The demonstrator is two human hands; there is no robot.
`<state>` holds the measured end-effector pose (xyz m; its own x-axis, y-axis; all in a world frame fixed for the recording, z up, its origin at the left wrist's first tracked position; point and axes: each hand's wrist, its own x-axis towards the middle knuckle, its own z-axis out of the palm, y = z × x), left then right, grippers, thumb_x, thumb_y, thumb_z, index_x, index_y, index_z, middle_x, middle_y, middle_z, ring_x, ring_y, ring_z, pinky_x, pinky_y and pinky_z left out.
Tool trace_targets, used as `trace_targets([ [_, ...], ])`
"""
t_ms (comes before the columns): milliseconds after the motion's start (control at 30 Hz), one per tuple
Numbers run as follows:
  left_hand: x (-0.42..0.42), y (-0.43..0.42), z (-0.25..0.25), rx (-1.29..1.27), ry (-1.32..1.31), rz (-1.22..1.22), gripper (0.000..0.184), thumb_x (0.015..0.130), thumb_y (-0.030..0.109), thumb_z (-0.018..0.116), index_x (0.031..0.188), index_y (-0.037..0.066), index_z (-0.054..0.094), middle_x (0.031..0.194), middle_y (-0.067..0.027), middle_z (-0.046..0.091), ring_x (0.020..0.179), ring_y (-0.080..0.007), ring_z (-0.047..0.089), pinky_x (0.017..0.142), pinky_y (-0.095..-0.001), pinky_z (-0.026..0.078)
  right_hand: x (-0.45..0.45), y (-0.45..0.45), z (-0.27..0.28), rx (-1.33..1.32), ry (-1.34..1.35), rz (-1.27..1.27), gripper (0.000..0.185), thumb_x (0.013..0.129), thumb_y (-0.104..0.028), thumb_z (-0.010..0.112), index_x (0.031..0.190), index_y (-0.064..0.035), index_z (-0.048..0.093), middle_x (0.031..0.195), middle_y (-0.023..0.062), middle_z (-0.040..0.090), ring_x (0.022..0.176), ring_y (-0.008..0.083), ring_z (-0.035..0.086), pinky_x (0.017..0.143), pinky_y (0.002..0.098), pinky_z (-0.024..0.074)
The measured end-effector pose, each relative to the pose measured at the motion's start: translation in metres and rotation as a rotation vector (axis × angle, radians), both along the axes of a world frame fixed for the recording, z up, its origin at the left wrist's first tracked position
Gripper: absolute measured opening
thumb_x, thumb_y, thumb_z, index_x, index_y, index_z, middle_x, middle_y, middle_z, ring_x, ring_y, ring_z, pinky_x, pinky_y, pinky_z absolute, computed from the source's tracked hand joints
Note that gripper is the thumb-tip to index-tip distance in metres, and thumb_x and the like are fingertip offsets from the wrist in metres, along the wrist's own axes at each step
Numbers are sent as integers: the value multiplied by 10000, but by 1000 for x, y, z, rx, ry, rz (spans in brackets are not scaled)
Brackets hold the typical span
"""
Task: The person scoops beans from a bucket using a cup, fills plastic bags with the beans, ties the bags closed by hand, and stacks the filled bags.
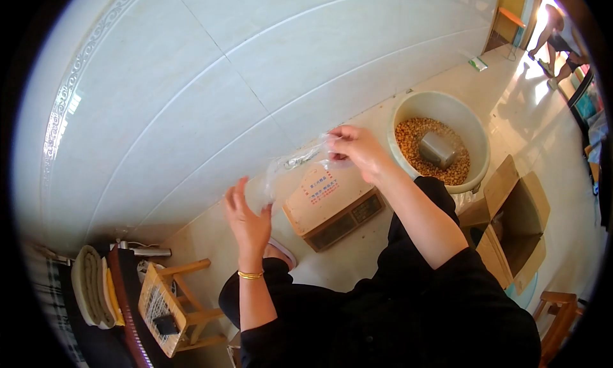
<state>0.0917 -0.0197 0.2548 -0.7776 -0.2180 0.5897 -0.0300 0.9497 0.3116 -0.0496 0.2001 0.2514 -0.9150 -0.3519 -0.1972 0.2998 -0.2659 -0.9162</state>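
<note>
My right hand (359, 152) pinches one clear plastic bag (300, 160) between thumb and fingertips, while my left hand (248, 222) has its fingers parted beside the bag's other end; I can't tell whether its thumb touches the film. The bag hangs between my hands, in front of the tiled wall (159, 80) and over part of a closed carton (313, 209) on the floor, the nearest thing below. To my right stands one pale bucket (471, 124), partly filled with yellow kernels (412, 135), too many to count, with one scoop (437, 149) lying in them. My right forearm reaches past its near side, and an open carton (501, 186) stands near that elbow, making at least two cartons. On my left is one wooden stool (153, 302) bearing one black object (166, 324). One other person (562, 41) is far off, at upper right.
</note>
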Motion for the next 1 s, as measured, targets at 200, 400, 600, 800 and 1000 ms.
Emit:
trace_targets([
  [200, -7, 1, -15, 486, -163, 38, 100, 882, 107, 566, 950, 49, 611, 676, -72, 576, 684, -197, 586, 641, -275, 446, 9, -4, 0, -184, -64, 353, 132, 844, -128, 617, 944, -42, 608, 721, -11, 534, 637, 79, 481, 594, 256, 429],
  [400, -11, -37, -30, 1781, 97, -112, 161, 948, 173, 461, 995, 59, 565, 801, -23, 578, 730, -157, 566, 662, -275, 468, 3, -1, -2, 6, -32, 150, 90, 813, -73, 618, 897, -39, 618, 732, 2, 557, 622, 76, 478, 554, 235, 411],
  [600, -5, -46, -24, 2034, 132, -415, 192, 946, 233, 468, 911, 65, 552, 821, -26, 567, 754, -137, 554, 617, -273, 444, 5, -6, -7, 403, 233, -15, 85, 799, -63, 614, 882, -46, 626, 740, 18, 571, 630, 80, 501, 556, 245, 423],
  [800, 0, -12, -4, 1367, -155, -120, 328, 863, 284, 630, 663, 77, 473, 596, 18, 429, 514, -89, 406, 482, -236, 350, 3, -5, -5, 7, 10, 74, 133, 815, -102, 624, 923, -23, 625, 745, 16, 570, 657, 88, 520, 616, 251, 437],
  [1000, -1, 9, -4, 832, -637, -327, 245, 750, 19, 706, 952, 41, 570, 661, 53, 411, 592, -45, 390, 532, -196, 338, 6, -3, 3, -299, -44, 112, 214, 803, -69, 620, 998, 11, 582, 752, 55, 584, 677, 138, 570, 636, 277, 468],
])
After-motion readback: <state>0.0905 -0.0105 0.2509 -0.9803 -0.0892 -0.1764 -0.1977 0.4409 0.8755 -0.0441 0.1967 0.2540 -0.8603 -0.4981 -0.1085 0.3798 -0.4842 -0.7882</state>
